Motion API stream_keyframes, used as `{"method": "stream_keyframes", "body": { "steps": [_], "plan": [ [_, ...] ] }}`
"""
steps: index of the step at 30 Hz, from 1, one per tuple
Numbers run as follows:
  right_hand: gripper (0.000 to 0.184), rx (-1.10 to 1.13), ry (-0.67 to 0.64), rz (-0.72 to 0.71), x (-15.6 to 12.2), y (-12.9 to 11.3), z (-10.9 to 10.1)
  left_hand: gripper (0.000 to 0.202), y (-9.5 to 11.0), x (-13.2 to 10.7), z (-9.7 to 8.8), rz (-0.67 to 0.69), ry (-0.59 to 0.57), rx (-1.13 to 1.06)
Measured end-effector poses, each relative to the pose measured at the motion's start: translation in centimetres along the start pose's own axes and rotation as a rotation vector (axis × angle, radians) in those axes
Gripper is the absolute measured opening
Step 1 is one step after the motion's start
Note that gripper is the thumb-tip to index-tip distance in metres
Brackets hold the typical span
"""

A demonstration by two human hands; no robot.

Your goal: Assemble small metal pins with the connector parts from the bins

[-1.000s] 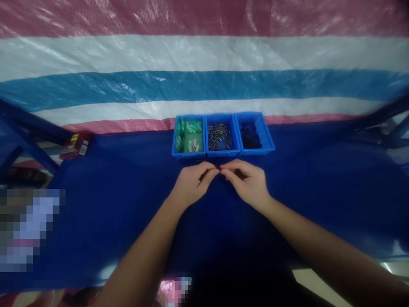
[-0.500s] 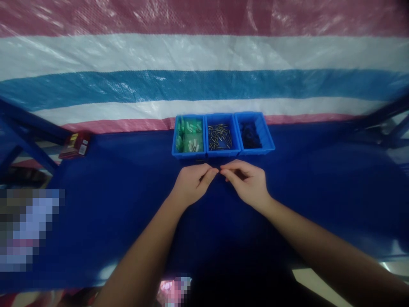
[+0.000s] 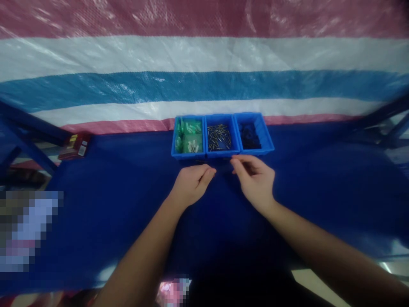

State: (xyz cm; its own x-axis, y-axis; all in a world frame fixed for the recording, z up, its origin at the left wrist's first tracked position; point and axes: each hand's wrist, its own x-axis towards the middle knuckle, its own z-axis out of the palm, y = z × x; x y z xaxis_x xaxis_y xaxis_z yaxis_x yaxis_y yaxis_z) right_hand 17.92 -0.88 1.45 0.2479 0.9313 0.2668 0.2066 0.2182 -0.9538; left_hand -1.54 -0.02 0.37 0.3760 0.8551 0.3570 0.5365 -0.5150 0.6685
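My left hand (image 3: 192,185) rests on the blue table cloth (image 3: 128,192), fingers pinched together on something too small to make out. My right hand (image 3: 254,178) is raised just in front of the bins, thumb and forefinger close together near the front edge of the middle bin; nothing clear shows between them. Three small blue bins stand side by side: the left bin (image 3: 188,137) holds green parts, the middle bin (image 3: 220,136) holds small metal pins, the right bin (image 3: 254,135) holds dark parts.
A red and yellow packet (image 3: 75,146) lies at the table's far left edge. A striped red, white and blue tarp (image 3: 204,76) hangs behind the table. Blue frame bars stand at both sides. Blurred patches sit at the lower left.
My right hand has left my left hand and moved up and right toward the bins. The left hand has stayed in place.
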Motion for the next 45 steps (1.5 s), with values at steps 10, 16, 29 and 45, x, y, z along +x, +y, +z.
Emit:
{"method": "stream_keyframes", "body": {
  "steps": [10,16,29,45],
  "plan": [
    [0.023,-0.025,0.152,-0.020,1.1,0.8,-0.6,0.032,-0.3,-0.2,0.2,-0.008,0.046,0.030],
    [0.016,-0.365,-0.332,-0.290,0.3,0.5,-0.6,0.033,-0.2,-0.1,0.1,0.003,0.057,0.048],
    [0.023,-0.515,-0.592,-0.356,0.4,0.8,-0.7,0.031,0.0,0.0,0.1,0.011,0.069,0.048],
    [0.017,0.206,-0.420,-0.048,-0.5,0.8,0.0,0.012,0.2,-0.2,0.9,0.059,0.017,-0.057]
  ]
}}
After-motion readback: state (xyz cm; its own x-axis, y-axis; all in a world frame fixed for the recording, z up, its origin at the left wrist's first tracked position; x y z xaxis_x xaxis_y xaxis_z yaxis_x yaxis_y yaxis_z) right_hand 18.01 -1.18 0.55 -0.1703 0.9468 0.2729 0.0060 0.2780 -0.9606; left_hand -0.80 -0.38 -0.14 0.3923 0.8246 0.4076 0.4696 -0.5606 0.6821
